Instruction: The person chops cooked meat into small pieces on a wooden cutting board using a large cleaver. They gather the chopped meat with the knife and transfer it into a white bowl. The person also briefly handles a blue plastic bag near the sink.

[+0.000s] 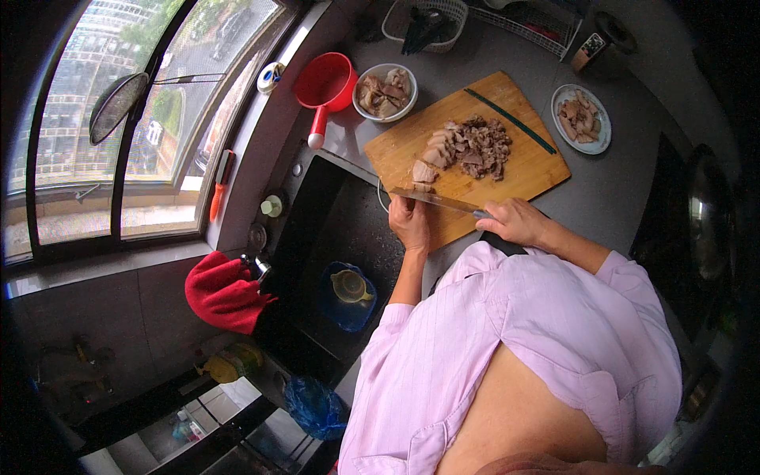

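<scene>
A wooden cutting board (409, 139) lies before me on the counter. My right hand (515, 221) grips the handle of a kitchen knife (438, 202) over the board's near edge. The blade points left, its tip close to the fingers of my left hand (409, 224). The blade partly covers those fingertips, so whether they pinch anything is hidden. Just beyond the blade is a small piece of cooked meat (423, 172). Pale meat slices (438, 148) lie in an overlapping row farther up, beside a pile of chopped brown meat (484, 148).
A dark sink (362, 219) on the left holds a blue basin (332, 317) and a yellowish strainer (350, 287). Past it stand a red dipper (326, 80) and a bowl of meat (386, 93). A plate of meat (580, 119) is right of the board. A wok (706, 214) sits far right.
</scene>
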A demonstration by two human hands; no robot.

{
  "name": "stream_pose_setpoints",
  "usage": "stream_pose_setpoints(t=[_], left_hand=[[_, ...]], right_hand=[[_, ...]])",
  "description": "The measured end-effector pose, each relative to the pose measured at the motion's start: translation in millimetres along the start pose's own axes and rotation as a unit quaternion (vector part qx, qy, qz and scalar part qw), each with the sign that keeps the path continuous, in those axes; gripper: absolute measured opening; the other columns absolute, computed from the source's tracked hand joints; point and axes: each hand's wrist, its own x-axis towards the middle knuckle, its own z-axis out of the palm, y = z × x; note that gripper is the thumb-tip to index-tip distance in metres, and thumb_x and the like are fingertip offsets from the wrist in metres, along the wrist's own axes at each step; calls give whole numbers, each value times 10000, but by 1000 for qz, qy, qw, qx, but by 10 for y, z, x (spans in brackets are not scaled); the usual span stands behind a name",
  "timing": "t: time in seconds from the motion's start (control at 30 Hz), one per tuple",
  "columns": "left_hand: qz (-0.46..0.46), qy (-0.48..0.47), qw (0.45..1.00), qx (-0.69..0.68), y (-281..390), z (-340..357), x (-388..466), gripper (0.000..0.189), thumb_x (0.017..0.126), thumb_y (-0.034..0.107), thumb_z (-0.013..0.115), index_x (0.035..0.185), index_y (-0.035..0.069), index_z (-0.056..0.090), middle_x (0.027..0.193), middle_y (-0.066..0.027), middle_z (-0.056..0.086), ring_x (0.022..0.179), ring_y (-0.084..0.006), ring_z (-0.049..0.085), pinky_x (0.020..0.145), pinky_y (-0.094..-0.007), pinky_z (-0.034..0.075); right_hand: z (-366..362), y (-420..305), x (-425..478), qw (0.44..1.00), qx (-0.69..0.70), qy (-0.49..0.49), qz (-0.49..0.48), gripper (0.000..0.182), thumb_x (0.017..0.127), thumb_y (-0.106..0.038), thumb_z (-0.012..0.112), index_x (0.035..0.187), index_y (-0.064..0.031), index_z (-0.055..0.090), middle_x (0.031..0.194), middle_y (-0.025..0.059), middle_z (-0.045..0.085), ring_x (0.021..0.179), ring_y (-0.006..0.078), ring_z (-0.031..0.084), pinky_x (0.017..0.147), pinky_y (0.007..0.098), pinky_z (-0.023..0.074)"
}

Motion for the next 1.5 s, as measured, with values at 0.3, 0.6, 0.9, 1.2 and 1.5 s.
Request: stream_pose_setpoints(t=[0.3,0.6,0.9,1.2,1.5], left_hand=[[35,10,999,10,-262,79,-4,136,734,-7,573,867,5,551,753,-149,536,694,-291,531,639,-369,430],[14,28,999,37,-186,69,4,117,746,92,665,796,0,614,738,-127,615,695,-259,596,648,-334,459],[11,27,999,16,-80,57,-3,129,741,100,671,815,9,617,732,-110,609,690,-241,587,636,-323,459],[7,10,1000,17,-120,70,-18,150,742,103,684,838,8,619,748,-98,609,686,-216,590,637,-300,461],[-17,-25,999,-26,-65,2,-39,249,699,70,709,919,2,615,799,-88,612,718,-213,600,668,-296,477]], right_hand=[[-3,35,74,1000,-8,-10,4,439,851,-431,520,782,2,552,748,257,593,737,432,575,648,504,433],[79,-20,402,999,46,-7,-17,453,858,-396,510,789,47,575,765,285,584,751,431,581,664,480,444],[160,64,515,996,91,-19,-16,453,851,-371,526,773,75,557,784,305,569,781,434,578,680,465,442],[164,101,373,995,89,-43,19,444,867,-366,506,796,71,545,803,301,575,797,429,578,691,467,439],[397,66,616,997,77,20,-17,369,858,-325,549,796,38,522,775,273,569,762,435,562,642,468,429]])
